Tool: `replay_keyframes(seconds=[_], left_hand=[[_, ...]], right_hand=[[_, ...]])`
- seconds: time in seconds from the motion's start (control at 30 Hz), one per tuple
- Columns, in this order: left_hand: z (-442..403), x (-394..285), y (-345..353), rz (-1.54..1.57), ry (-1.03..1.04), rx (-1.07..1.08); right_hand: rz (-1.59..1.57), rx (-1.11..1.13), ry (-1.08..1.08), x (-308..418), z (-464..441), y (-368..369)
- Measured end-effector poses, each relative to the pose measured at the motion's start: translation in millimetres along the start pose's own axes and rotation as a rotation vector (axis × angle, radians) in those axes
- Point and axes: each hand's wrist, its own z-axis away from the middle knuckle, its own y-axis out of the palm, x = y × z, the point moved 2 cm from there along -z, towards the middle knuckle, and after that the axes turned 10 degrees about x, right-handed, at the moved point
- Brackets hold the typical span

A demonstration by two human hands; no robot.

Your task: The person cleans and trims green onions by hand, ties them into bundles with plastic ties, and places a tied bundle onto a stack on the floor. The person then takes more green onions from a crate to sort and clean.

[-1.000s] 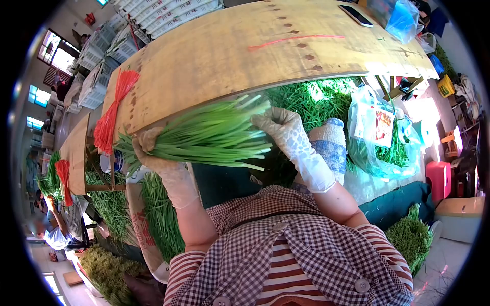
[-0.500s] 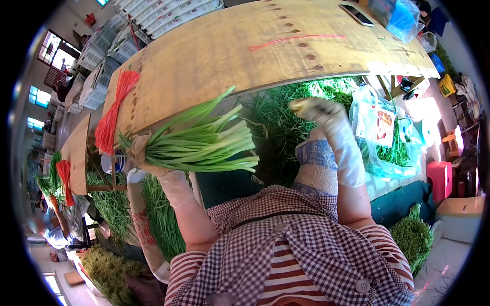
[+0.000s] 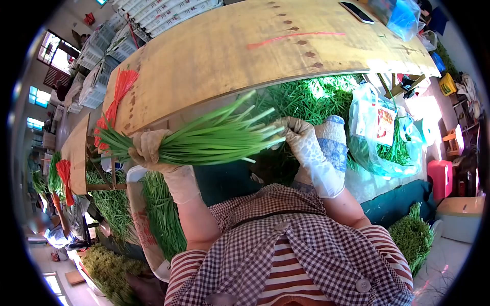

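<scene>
A bunch of garlic chives [image 3: 214,140] lies across my view above my lap, green leaves to the left and pale cut ends fanned out to the right. Wrapped round its leafy part is my left hand [image 3: 149,148], in a tan glove. My right hand [image 3: 300,135], gloved too, has its curled fingers at the pale ends, pinching at the stalk tips; exactly which stalks it grips is partly hidden. A patterned towel-like sleeve [image 3: 331,153] sits by the right wrist, over my knee.
Ahead is a wooden table [image 3: 214,56] with red ties [image 3: 118,99], one red strip [image 3: 296,38] and a phone [image 3: 356,12]. Loose greens [image 3: 311,94] lie below its edge. A plastic bag [image 3: 365,120] stands at right. Another person [image 3: 56,232] is at far left.
My right hand has come down and left to the stalk ends, from a raised spot apart from them. The bunch has shifted slightly, its pale ends now reaching farther right.
</scene>
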Motion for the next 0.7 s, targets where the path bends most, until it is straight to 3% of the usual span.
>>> replay_keyframes(seconds=[0.07,0.17,0.2,0.33,0.37,0.4,0.43,0.5,0.6,0.63,0.7], left_hand=[[-1.4,5.2,3.2,0.063,-0.006,-0.006],[-3.3,-6.0,13.0,0.117,0.071,-0.065],[-2.6,-13.6,15.3,0.112,0.093,-0.071],[0.4,-36.0,25.2,0.143,0.145,-0.037],[4.0,-44.3,24.2,0.128,0.15,-0.035],[3.8,-42.0,28.0,0.153,0.15,-0.023],[4.4,-40.4,30.4,0.181,0.152,-0.012],[6.4,-37.6,26.7,0.205,0.185,0.004],[1.0,-15.8,22.6,0.157,0.186,0.02],[1.9,-14.4,17.3,0.11,0.185,0.011],[-1.3,-1.4,13.5,0.119,0.122,0.06]], right_hand=[[0.062,0.043,-0.122,15.6,1.2,3.2],[0.578,-0.006,-0.157,54.5,14.6,11.3],[0.513,-0.059,-0.246,50.3,16.4,-1.1],[0.362,-0.548,-0.344,55.2,19.0,-89.8],[0.671,-0.808,-0.229,68.7,23.3,-103.8],[0.662,-0.909,-0.266,52.4,22.3,-146.8],[0.794,-0.969,-0.016,47.8,24.8,-170.3],[1.002,-0.679,-0.006,32.0,17.7,-160.0],[0.372,-0.142,0.07,40.3,-5.7,-45.7],[0.224,0.061,0.005,36.2,-9.7,-19.0],[-0.028,0.203,0.043,30.8,-13.7,21.2]])
